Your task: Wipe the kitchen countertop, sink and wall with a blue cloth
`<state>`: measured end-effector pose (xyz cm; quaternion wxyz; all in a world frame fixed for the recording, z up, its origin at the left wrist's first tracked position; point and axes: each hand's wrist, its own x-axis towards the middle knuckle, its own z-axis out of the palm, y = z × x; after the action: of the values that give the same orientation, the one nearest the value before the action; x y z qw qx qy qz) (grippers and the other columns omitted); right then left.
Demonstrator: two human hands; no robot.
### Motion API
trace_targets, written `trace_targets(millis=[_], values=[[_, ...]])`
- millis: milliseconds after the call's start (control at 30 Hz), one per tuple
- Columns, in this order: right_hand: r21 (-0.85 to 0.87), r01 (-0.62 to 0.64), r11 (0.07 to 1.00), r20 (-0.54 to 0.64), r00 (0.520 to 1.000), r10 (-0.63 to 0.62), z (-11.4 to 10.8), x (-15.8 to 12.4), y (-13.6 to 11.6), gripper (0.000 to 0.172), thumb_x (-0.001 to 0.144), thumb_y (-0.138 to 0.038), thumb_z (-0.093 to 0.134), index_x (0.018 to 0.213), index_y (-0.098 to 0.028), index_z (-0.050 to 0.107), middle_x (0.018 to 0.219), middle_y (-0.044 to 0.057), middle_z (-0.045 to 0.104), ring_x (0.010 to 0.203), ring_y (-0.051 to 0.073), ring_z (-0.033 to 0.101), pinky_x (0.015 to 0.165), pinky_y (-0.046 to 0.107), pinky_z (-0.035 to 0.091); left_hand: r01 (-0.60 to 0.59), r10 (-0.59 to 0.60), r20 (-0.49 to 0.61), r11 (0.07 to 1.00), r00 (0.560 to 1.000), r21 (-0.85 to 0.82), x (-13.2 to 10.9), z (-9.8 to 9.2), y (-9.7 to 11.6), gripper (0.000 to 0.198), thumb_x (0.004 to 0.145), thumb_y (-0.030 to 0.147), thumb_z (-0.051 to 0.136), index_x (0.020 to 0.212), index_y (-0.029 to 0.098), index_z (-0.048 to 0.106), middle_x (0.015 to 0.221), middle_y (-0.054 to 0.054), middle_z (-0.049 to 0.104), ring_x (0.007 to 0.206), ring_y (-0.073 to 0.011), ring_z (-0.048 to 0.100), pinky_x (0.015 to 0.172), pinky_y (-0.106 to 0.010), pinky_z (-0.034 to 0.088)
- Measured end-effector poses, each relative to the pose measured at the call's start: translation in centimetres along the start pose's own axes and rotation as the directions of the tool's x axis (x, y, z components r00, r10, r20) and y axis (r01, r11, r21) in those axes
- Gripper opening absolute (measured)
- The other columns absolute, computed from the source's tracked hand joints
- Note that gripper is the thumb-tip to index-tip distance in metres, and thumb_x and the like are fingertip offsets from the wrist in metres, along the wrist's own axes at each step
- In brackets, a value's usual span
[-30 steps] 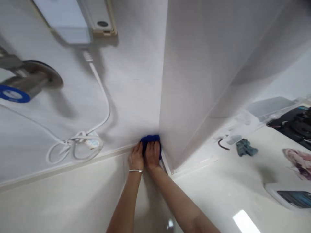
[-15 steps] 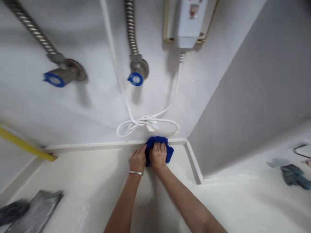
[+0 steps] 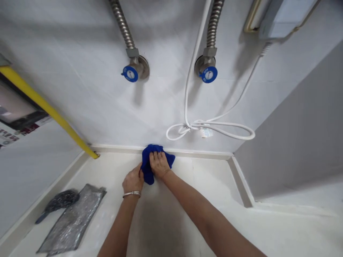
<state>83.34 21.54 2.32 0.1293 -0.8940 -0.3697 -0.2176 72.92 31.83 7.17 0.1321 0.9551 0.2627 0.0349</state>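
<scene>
A crumpled blue cloth [image 3: 147, 166] is pressed against the low ledge where the white counter [image 3: 209, 178] meets the tiled wall. On top of the cloth lies my right hand [image 3: 160, 164], its bent fingers pushing it toward the ledge. My left hand [image 3: 133, 179], with a silver bangle on the wrist, pinches the cloth's left edge between thumb and fingers. Part of the cloth is hidden under my right hand.
Above hang two valves [image 3: 130, 73] with blue knobs and metal hoses, plus a looped white cable [image 3: 227, 130] running to a plug box [image 3: 284, 19]. At left are a yellow pipe [image 3: 61, 119], a clear plastic pouch [image 3: 73, 221] and a dark bundle [image 3: 60, 202]. A grey panel [image 3: 297, 142] rises at right.
Both hands and the blue cloth have moved left along the ledge, away from the right corner. The view has turned left, showing more of the yellow pipe and pouch.
</scene>
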Motion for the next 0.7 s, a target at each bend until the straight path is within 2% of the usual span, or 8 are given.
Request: trace_targets(millis=[133,267,333,433,567,633,667,700], values=[[0.188,0.163,0.969,0.029,0.985,-0.171,-1.0,0.0,0.5,0.043,0.098,-0.020,0.050,0.139,-0.008,0.054,0.147,0.021,0.055,0.141,0.032,0.042,0.112,0.048,0.037,0.054,-0.054,0.079,0.998,0.995,-0.008,-1.4,-0.3,0.0,0.045,0.100,0.024,0.045,0.143,0.021,0.056,0.123,-0.014,0.073,0.106,-0.0287,0.071,0.095,-0.039,0.056],[0.358,-0.009,0.934,0.101,0.995,-0.029,-1.9,-3.4,0.3,0.046,0.094,-0.022,0.054,0.139,-0.012,0.054,0.151,0.016,0.053,0.147,0.030,0.037,0.122,0.050,0.024,0.064,-0.059,0.090,0.997,0.994,-0.048,-4.7,1.1,0.5,0.044,0.100,0.023,0.044,0.142,0.020,0.057,0.126,-0.015,0.071,0.108,-0.0300,0.071,0.097,-0.043,0.056],[0.424,-0.095,0.901,0.161,0.986,0.028,-3.0,-5.9,0.6,0.047,0.091,-0.020,0.054,0.138,-0.016,0.055,0.150,0.013,0.055,0.146,0.028,0.039,0.125,0.051,0.019,0.039,-0.026,0.101,0.991,0.995,-0.130,-7.3,2.4,0.7,0.044,0.099,0.021,0.043,0.140,0.015,0.058,0.131,-0.017,0.068,0.115,-0.0304,0.069,0.102,-0.044,0.054],[0.508,-0.111,0.854,0.234,0.972,-0.013,-5.8,-9.9,2.1,0.048,0.085,-0.017,0.055,0.134,-0.019,0.057,0.151,0.009,0.054,0.148,0.026,0.038,0.126,0.051,0.016,-0.015,0.074,0.142,0.926,0.987,-0.378,-12.2,4.6,1.5,0.046,0.095,0.024,0.046,0.138,0.011,0.060,0.134,-0.017,0.066,0.121,-0.0279,0.066,0.108,-0.042,0.051],[0.544,-0.160,0.824,0.313,0.949,-0.022,-10.0,-16.8,3.6,0.036,0.091,-0.030,0.054,0.126,-0.022,0.060,0.149,0.009,0.057,0.148,0.029,0.039,0.125,0.058,0.018,-0.004,0.258,0.208,0.636,0.944,-0.772,-18.9,6.6,2.2,0.055,0.089,0.044,0.053,0.135,0.015,0.063,0.138,-0.013,0.063,0.128,-0.0278,0.061,0.112,-0.043,0.049],[0.490,-0.149,0.859,0.266,0.964,0.016,-11.2,-21.2,3.2,0.052,0.085,-0.042,0.063,0.132,-0.020,0.057,0.151,0.014,0.054,0.146,0.035,0.040,0.121,0.062,0.025,0.021,0.308,0.225,0.547,0.924,-0.837,-21.4,6.6,1.1,0.059,0.088,0.053,0.052,0.134,0.017,0.063,0.138,-0.012,0.064,0.127,-0.0281,0.062,0.110,-0.044,0.051],[0.449,-0.155,0.880,0.218,0.974,0.061,-11.5,-23.3,2.9,0.057,0.083,-0.042,0.066,0.134,-0.019,0.056,0.149,0.017,0.055,0.143,0.037,0.044,0.118,0.061,0.031,0.020,0.295,0.226,0.567,0.928,-0.824,-22.5,6.4,0.1,0.060,0.088,0.055,0.051,0.133,0.019,0.064,0.136,-0.012,0.065,0.124,-0.0286,0.064,0.108,-0.045,0.053],[0.412,-0.178,0.894,0.154,0.980,0.124,-11.6,-25.2,2.5,0.052,0.083,-0.037,0.064,0.131,-0.018,0.057,0.143,0.018,0.059,0.138,0.037,0.050,0.113,0.059,0.038,0.006,0.267,0.219,0.620,0.938,-0.784,-23.5,5.9,-1.3,0.060,0.087,0.057,0.050,0.133,0.020,0.064,0.133,-0.012,0.068,0.120,-0.0295,0.067,0.105,-0.047,0.055]])
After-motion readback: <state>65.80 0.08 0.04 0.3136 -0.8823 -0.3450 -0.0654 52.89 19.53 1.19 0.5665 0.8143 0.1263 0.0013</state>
